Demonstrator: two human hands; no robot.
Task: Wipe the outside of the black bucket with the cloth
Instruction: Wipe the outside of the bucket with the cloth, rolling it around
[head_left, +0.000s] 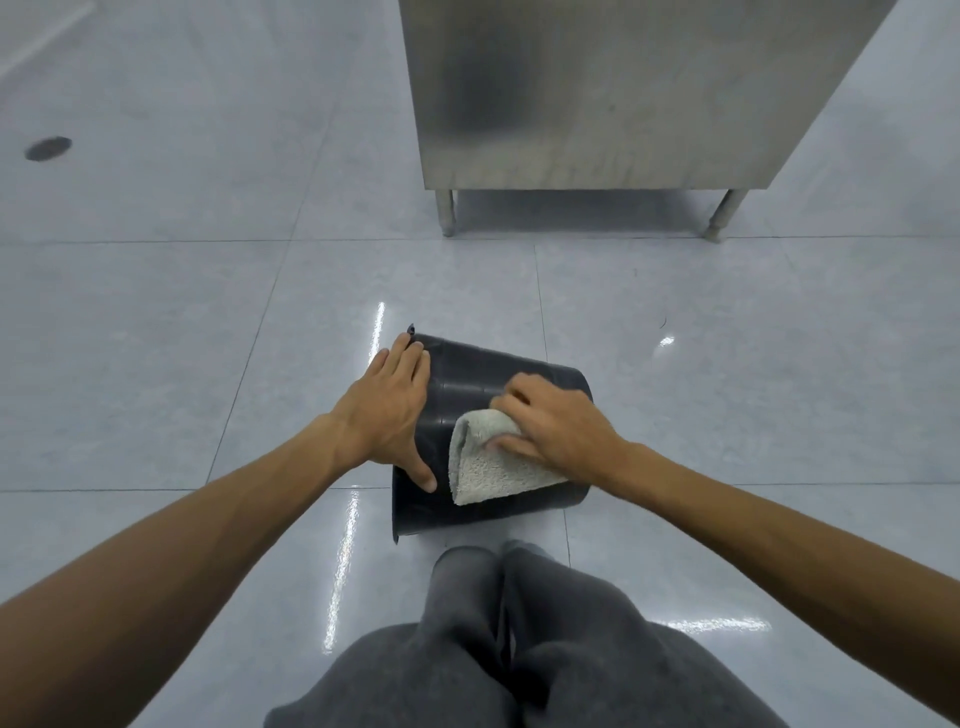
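Nearest, at the bottom edge, the person's legs in grey trousers (519, 649) point away over a glossy pale tiled floor (156, 312), and two bare forearms reach out from the left and right near corners. Just beyond the knees the black bucket (483, 374) lies on its side on the floor, its wider rim end to the left and its narrower base end to the right, so the curved outer wall faces up. The left hand (387, 415) lies flat on that wall at the rim end, fingers straight and close together pointing far, thumb spread out toward the near side. The right hand (550, 421) sits on the base half of the wall with bent fingers curled over a folded pale cloth (488, 473) and its thumb bearing down on top, pressing the cloth against the bucket; the cloth's free end hangs down the near side of the wall. Farther off, right of centre, a steel cabinet (597, 104) stands on short round legs, well apart from the bucket, and at the far left a dark round floor drain (48, 148) is set in the tiles
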